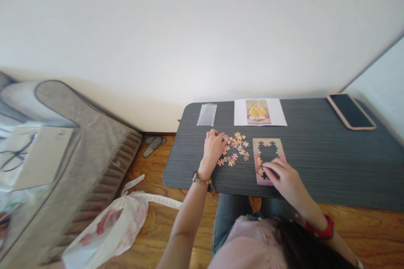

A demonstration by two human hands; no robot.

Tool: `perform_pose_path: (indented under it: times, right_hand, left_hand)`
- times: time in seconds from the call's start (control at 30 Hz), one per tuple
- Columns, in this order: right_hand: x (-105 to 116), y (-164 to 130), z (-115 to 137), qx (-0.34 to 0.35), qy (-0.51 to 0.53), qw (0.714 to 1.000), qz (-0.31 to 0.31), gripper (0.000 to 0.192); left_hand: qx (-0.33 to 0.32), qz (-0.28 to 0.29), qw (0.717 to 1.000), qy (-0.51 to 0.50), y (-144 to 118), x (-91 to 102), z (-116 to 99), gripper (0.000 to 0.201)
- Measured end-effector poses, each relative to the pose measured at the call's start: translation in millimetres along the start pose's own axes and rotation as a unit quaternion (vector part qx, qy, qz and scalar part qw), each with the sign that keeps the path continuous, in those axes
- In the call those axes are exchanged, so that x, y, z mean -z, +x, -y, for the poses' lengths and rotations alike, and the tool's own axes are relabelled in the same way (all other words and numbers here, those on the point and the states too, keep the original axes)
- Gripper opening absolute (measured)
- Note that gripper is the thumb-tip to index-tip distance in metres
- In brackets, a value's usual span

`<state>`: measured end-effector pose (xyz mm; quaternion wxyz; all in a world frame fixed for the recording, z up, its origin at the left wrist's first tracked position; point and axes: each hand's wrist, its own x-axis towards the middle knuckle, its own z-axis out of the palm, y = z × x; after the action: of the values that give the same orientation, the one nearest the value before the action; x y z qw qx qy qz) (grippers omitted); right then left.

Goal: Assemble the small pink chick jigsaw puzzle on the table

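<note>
from the head view, a dark wood-grain table (315, 155) carries one rectangular puzzle frame (269, 160), its border joined and its middle open, and a loose pile of knobby pink-orange puzzle pieces (236, 149). the left hand (213, 149) rests curled fingers on the pile; whether they grip a piece cannot be told. the right hand (284, 178) presses flat fingers on the frame's lower edge. one clear plastic bag (207, 114), one printed picture sheet (260, 112) and one phone (351, 111) lie behind.

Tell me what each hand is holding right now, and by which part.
Neither hand visibly grips anything. The left hand rests on the loose pink-orange jigsaw pieces; the right hand presses fingertips on the half-built pink puzzle frame, lower edge. A small pinched piece cannot be ruled out.
</note>
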<state>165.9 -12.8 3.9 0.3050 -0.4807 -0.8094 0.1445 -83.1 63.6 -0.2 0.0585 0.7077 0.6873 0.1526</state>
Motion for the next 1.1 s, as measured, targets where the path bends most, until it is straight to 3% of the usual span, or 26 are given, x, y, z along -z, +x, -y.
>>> perform_pose_path:
  times: [0.3, 0.5, 0.67, 0.87, 1.1]
  right_hand:
    - [2, -5, -4, -0.008, -0.002, 1.000, 0.014, 0.022]
    - [3, -5, -7, -0.011, -0.006, 1.000, 0.022, 0.021]
    - [3, -9, -12, -0.014, -0.011, 1.000, 0.016, 0.020]
    - [3, -11, -14, -0.001, -0.022, 0.999, 0.029, 0.021]
    - [3, -9, -12, 0.008, -0.032, 0.998, 0.044, 0.023]
  left_hand:
    - [-0.031, -0.007, 0.999, -0.028, 11, -3.9, 4, 0.010]
    - [-0.107, -0.072, 0.991, -0.025, 10, 4.1, 5, 0.017]
    - [-0.144, -0.139, 0.979, -0.025, -2, 19.4, 27, 0.019]
    - [-0.123, -0.094, 0.988, 0.019, -18, 15.6, 53, 0.020]
    - [-0.167, -0.065, 0.983, 0.043, -19, 7.3, 59, 0.023]
